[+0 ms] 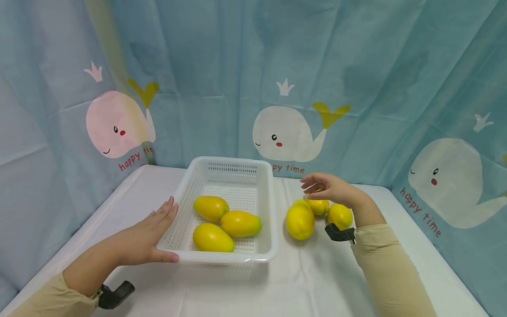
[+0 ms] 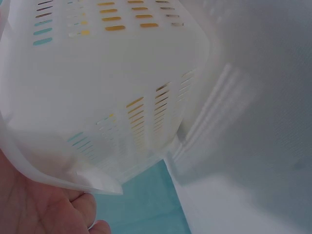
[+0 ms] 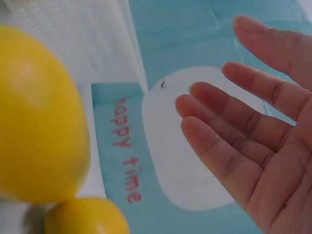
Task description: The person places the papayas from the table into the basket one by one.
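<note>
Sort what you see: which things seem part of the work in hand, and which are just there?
Seemingly in use:
white basket, left hand against it
three yellow fruits inside
three yellow fruits beside it, near the right hand

Just there:
whale-print curtain
white tablecloth
black wrist devices

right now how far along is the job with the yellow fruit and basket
Probably about halfway, if the fruit is being gathered into the basket. Done: three yellow fruits lie inside it. In hand: no fruit yet; the left hand touches the basket's rim, and the right hand is empty. Remaining: three other yellow fruits sit outside, right of the basket.
</note>
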Demonstrator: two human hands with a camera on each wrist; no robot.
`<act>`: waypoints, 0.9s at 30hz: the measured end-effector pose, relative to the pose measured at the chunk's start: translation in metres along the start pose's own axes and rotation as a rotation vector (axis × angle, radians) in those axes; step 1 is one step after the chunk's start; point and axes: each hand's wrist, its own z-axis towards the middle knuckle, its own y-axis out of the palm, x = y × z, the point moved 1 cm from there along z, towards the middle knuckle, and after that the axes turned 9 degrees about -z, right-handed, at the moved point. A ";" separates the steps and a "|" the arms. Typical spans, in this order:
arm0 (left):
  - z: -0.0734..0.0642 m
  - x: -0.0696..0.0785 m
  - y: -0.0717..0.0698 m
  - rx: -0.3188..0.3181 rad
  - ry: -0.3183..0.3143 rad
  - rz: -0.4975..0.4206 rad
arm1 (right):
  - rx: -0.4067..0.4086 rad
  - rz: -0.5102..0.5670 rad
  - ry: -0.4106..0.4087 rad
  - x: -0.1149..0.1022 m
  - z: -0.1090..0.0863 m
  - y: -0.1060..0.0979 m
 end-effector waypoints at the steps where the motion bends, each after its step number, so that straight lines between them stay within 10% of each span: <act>1: 0.000 0.000 0.000 -0.001 -0.001 0.000 | 0.013 0.008 0.009 0.003 -0.002 -0.001; 27: 0.001 0.000 0.000 -0.008 0.000 -0.015 | 0.238 -0.167 0.288 0.090 -0.063 -0.012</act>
